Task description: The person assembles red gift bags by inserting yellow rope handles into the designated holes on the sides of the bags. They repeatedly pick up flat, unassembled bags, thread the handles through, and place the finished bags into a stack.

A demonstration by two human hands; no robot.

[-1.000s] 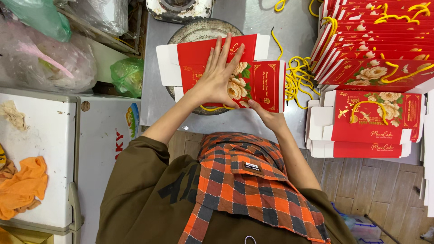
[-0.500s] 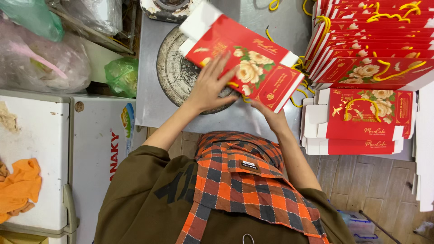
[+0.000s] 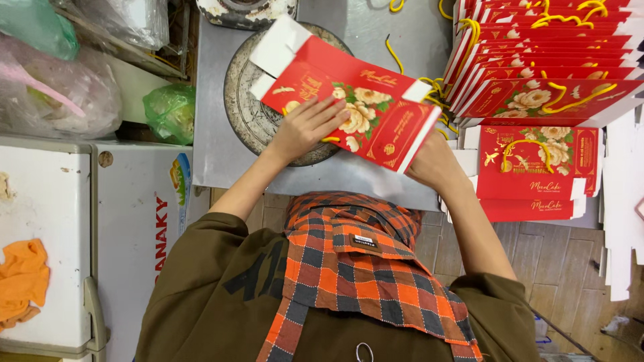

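Left hand [image 3: 305,127] now flatter on tilted red box [image 3: 362,110]

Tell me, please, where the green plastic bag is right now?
In the head view, the green plastic bag sits left of the metal table, behind the white chest.

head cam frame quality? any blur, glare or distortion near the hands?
Head view: even, soft light with faint shadows; the red flat box and left hand are sharp, the right hand lies partly hidden under the box edge. Mild sheen on the grey metal table, no blown glare. Slight wide-angle bend toward the edges.
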